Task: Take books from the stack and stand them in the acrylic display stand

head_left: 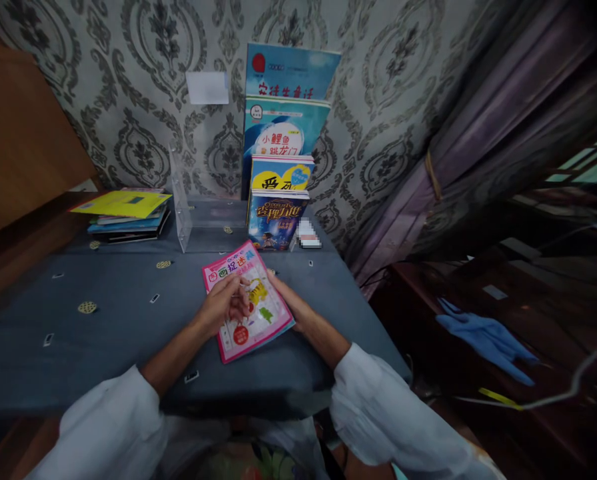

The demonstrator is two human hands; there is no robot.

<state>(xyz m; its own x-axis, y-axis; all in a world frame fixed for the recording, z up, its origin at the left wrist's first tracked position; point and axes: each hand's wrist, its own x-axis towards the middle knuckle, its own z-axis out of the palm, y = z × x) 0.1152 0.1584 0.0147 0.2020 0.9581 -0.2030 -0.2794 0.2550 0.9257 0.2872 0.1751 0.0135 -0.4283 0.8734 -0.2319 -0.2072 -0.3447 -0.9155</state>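
A pink-edged children's book with a cartoon tiger on its cover is tilted over the front part of the table. My right hand grips it along its right edge, the fingers mostly hidden behind it. Over the left side of the cover is my left hand, its fingers loosely bent and apart; whether they touch the cover I cannot tell. Just beyond the book stands a clear acrylic rack. Its right side holds several upright books in rising steps, the front one a dark blue book.
On the left of the blue-grey tablecloth lies a stack of books topped by a yellow one. A patterned wall is behind, with a purple curtain at right. Beyond the table's right edge, a blue cloth lies near cables.
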